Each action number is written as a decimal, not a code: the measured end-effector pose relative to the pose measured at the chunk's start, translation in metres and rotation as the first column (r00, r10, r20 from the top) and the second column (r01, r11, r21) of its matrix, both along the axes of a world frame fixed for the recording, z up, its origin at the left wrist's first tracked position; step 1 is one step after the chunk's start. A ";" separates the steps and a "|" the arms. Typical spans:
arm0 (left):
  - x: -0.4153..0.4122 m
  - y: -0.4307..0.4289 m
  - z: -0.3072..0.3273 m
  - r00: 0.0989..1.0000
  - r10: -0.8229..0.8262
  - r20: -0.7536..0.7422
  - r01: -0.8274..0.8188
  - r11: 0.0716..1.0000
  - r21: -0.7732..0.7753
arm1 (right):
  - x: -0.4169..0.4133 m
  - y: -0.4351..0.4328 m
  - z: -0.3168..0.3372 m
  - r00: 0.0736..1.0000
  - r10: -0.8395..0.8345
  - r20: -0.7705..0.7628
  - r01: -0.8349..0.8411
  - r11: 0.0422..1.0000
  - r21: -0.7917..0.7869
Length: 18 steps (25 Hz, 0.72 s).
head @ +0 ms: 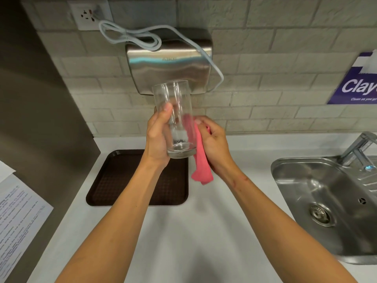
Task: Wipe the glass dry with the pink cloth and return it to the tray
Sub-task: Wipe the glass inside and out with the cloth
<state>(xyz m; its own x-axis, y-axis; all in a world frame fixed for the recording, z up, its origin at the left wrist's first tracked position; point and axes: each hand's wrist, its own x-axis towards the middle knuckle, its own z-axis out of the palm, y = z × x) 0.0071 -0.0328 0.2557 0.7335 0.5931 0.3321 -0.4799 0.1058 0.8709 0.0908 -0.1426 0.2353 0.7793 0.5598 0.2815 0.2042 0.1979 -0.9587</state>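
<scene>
A tall clear glass (179,111) is held up over the counter, mouth pointing away and base toward me. My left hand (158,137) grips its left side, thumb across the front. Beside the glass, my right hand (212,137) holds the pink cloth (201,160) against the glass's right side; the cloth's loose end hangs down below the hand. A dark brown tray (114,180) lies on the white counter below my left wrist, with nothing on the part I can see.
A steel hand dryer (169,64) with a looped white cord is mounted on the tiled wall behind the glass. A steel sink (326,201) and tap (359,148) sit at the right. Printed paper (16,217) lies at the left edge. A purple sign (359,82) hangs on the wall.
</scene>
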 end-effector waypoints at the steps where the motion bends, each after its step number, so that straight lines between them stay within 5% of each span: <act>1: -0.001 0.001 0.001 1.000 -0.014 0.000 0.014 1.000 0.006 | -0.001 -0.004 -0.004 0.995 0.051 -0.080 -0.055 0.998 -0.043; 7: 0.003 -0.007 0.000 0.985 -0.173 0.006 0.173 0.984 0.031 | 0.018 -0.007 0.022 0.967 0.125 -0.220 -0.115 0.992 0.056; 13: 0.005 -0.001 0.005 0.986 -0.167 0.016 0.168 0.986 -0.016 | 0.006 -0.016 -0.003 0.941 0.193 -0.278 -0.242 0.958 -0.156; 18: 0.008 -0.003 -0.010 0.993 -0.115 0.003 0.115 0.993 -0.017 | 0.013 -0.008 0.022 0.998 0.011 -0.068 -0.004 0.994 0.110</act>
